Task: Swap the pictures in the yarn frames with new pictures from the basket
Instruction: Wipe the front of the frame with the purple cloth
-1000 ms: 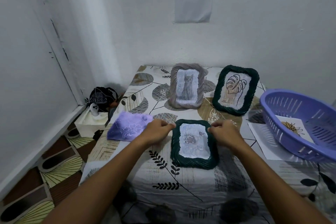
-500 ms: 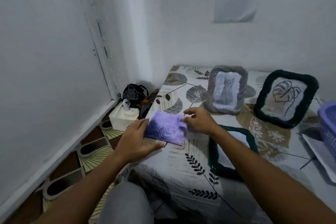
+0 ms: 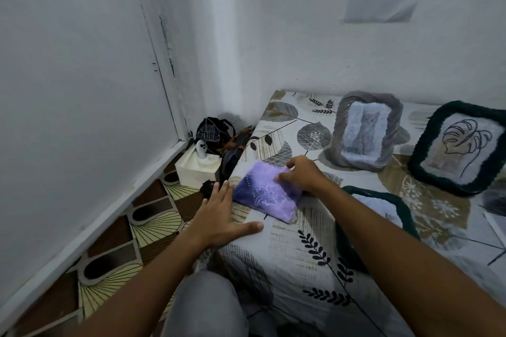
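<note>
A grey yarn frame holds a cat picture and stands beside a dark green frame with a leaf drawing. A third green frame lies flat, partly hidden under the right forearm, its picture hard to make out. The right hand pinches the edge of a purple cloth; the left hand lies flat, fingers straight, beside it. All sit on a leaf-patterned tabletop in a white corner. A white box stands on the tiled floor.
</note>
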